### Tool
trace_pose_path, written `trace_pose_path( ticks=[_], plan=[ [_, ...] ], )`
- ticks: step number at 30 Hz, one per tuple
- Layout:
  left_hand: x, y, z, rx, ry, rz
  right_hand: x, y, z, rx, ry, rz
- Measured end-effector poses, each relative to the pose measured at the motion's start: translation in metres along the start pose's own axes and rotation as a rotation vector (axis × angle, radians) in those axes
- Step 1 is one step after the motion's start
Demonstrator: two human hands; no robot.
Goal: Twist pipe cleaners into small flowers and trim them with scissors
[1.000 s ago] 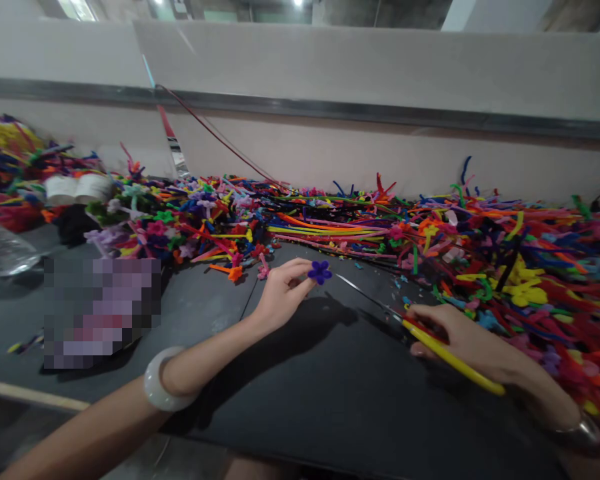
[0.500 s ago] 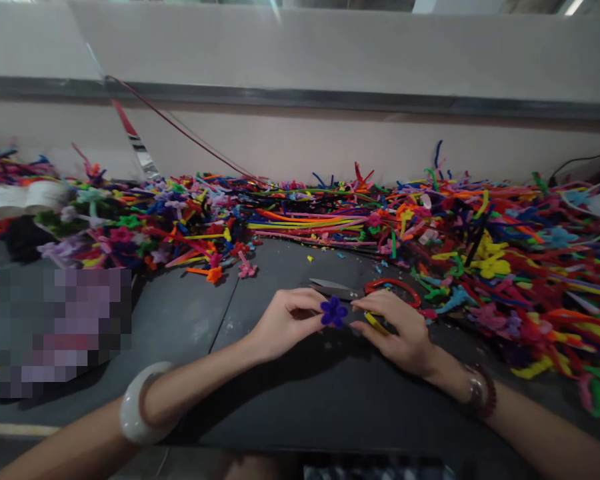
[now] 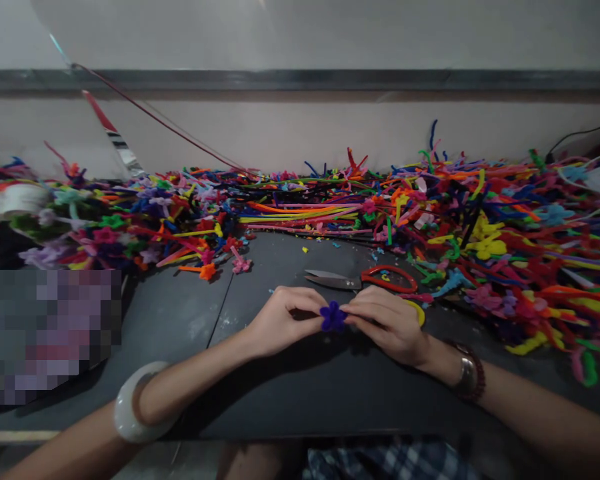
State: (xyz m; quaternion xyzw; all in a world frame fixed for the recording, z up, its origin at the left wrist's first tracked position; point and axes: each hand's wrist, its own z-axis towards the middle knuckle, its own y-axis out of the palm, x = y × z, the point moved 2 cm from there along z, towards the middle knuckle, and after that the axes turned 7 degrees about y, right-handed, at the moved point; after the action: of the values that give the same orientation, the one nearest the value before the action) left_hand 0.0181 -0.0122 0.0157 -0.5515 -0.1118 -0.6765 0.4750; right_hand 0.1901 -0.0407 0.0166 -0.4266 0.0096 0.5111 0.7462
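Observation:
A small purple pipe-cleaner flower point(image 3: 333, 316) is held up over the dark table, its petals facing me. My left hand point(image 3: 285, 321) pinches its left edge between thumb and fingers. From the other side, my right hand point(image 3: 391, 325) has its thumb and fingertips closed on the flower's right petal. Red-handled scissors point(image 3: 347, 281) lie just beyond my hands, blades pointing left. Part of a yellow piece point(image 3: 416, 312) shows behind my right hand; the rest is hidden.
Heaps of coloured pipe cleaners point(image 3: 520, 233) and finished-looking flowers run along the back wall. A bundle of straight pipe cleaners point(image 3: 300, 215) lies in the middle back. White rolls point(image 3: 25, 199) stand at far left, with a blurred-out item point(image 3: 60, 333) nearer. Tiny scraps dot the table point(image 3: 275, 393).
My right hand has moved left and closed on the flower's right petal; before, its fingers were apart from it. My left hand keeps its pinch. The view has shifted slightly.

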Motion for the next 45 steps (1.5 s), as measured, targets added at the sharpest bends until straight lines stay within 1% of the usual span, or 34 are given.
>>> trace_pose_path(
  ticks=[5, 17, 28, 34, 36, 38, 41, 43, 45],
  plan=[
    [0.001, -0.001, 0.000, -0.022, 0.016, 0.003, -0.001, 0.000, 0.000, 0.033, -0.039, 0.032],
    [0.001, -0.001, 0.000, -0.045, 0.010, 0.016, -0.001, 0.001, -0.002, 0.023, -0.071, 0.032],
    [0.000, -0.001, 0.000, -0.049, 0.008, 0.022, -0.004, 0.000, -0.001, 0.023, -0.057, 0.007],
    [0.000, -0.001, -0.001, -0.053, 0.016, 0.032, -0.003, 0.003, -0.004, 0.001, -0.058, 0.000],
    [-0.001, -0.001, -0.001, -0.039, 0.022, 0.035, 0.000, 0.003, -0.003, -0.040, -0.051, -0.012],
    [-0.003, -0.003, 0.000, 0.000, 0.024, 0.037, 0.006, -0.001, 0.001, -0.113, -0.010, -0.075],
    [-0.005, -0.008, 0.001, 0.096, 0.013, 0.031, 0.021, -0.015, 0.009, -0.233, 0.137, -0.264],
    [-0.006, -0.012, 0.003, 0.155, -0.005, 0.025, 0.033, -0.028, 0.012, -0.331, 0.292, -0.423],
    [-0.007, -0.015, 0.003, 0.193, -0.017, 0.029, 0.042, -0.039, 0.012, -0.428, 0.387, -0.532]
  ],
)
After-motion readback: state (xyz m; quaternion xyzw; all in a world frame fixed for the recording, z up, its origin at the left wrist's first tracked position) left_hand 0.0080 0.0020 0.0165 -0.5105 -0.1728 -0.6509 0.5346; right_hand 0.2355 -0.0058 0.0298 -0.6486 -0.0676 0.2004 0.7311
